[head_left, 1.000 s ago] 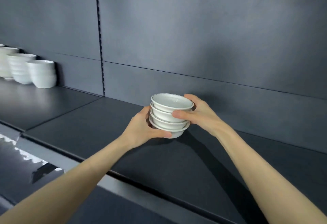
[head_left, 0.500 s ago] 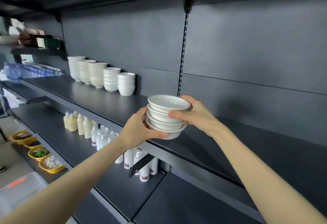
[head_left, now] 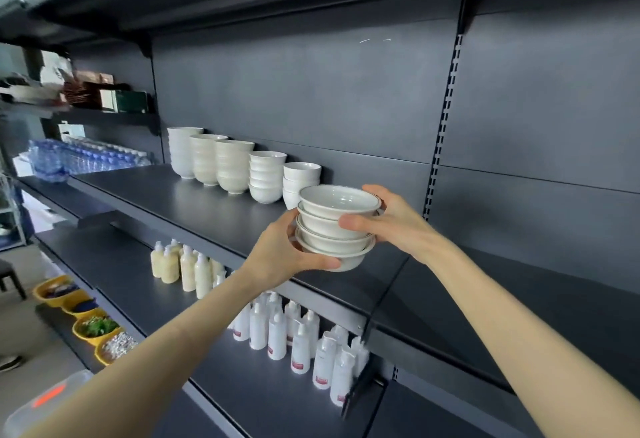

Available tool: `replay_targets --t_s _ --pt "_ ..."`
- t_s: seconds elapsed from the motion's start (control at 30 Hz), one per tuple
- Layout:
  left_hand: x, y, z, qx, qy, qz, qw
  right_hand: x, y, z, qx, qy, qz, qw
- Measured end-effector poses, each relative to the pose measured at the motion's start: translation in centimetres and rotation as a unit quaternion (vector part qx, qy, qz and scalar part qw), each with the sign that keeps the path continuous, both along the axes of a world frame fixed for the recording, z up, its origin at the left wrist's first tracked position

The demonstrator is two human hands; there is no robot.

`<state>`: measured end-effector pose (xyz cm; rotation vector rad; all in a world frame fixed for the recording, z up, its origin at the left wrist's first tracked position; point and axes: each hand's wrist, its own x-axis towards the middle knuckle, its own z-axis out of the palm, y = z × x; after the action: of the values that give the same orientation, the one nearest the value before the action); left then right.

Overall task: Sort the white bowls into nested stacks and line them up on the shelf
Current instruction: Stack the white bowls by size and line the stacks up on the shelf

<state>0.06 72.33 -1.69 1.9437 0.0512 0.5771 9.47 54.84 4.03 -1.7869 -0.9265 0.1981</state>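
white bowls, held stack (head_left: 337, 226): four shallow bowls, nested, thin dark line at each rim, upright. it is carried in the air in front of the shelf (head_left: 194, 202), clear of its surface.

left hand (head_left: 284, 254): curled round the lower left side, thumb lying under the bottom bowl.

right hand (head_left: 391, 219): curled round the right side, thumb pressed across the front of the second bowl; the fingers are behind the stack, mostly hidden.

row on shelf: five nested stacks against the back panel. three are tall, the first at (head_left: 183, 152), followed by two shorter ones. the end stack (head_left: 300, 178) is partly covered by the held stack in this view.

change: a second ago the held stack hangs low over the bare right-hand bay, with the row well apart at far left. half a second ago the row is nearer. now the held stack is just beside the row's right end. the grip of both hands and the nesting are the same throughout.

meaning: the carry looks nearly complete and this stack looks already sorted. what remains is setting it down to the right of the end stack, in line with the others. care is needed so its rim does not knock the neighbouring stack.

below: white pump bottles (head_left: 277, 333) and cream bottles (head_left: 183, 264) on the lower shelf; yellow tubs (head_left: 93, 328) lower left.
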Motion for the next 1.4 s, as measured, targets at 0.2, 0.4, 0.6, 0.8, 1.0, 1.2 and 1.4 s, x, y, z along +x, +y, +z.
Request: replay_targets --t_s 0.2,0.4,0.6,0.8,1.0,1.2,1.4 --pt "5.2 6.5 -0.3 0.013 0.009 -0.017 1.0 4.6 6.4 -0.4 -0.014 0.013 -0.017 1.0" --pt "10.4 12.1 -0.5 0.004 0.016 -0.052 0.999 8.9 11.5 -0.6 -0.011 0.014 -0.062 0.998" --pt "15.8 15.9 -1.3 0.006 0.037 -0.118 0.992 11.6 14.2 -1.2 -0.017 0.011 -0.146 0.989" --pt "19.8 17.8 -1.6 0.023 0.034 -0.235 0.971 12.2 15.8 -2.7 -0.004 0.027 -0.242 0.97" --pt "22.8 18.7 -3.2 0.016 0.062 -0.313 0.948 11.7 16.5 -4.2 -0.004 0.039 -0.322 0.946" --pt "25.0 18.9 -4.4 0.009 0.078 -0.347 0.935 12.1 17.1 -4.7 -0.025 0.042 -0.366 0.929" --pt "27.0 19.4 -5.1 0.008 0.089 -0.343 0.935 14.3 17.4 -5.5 -0.028 0.042 -0.37 0.928"
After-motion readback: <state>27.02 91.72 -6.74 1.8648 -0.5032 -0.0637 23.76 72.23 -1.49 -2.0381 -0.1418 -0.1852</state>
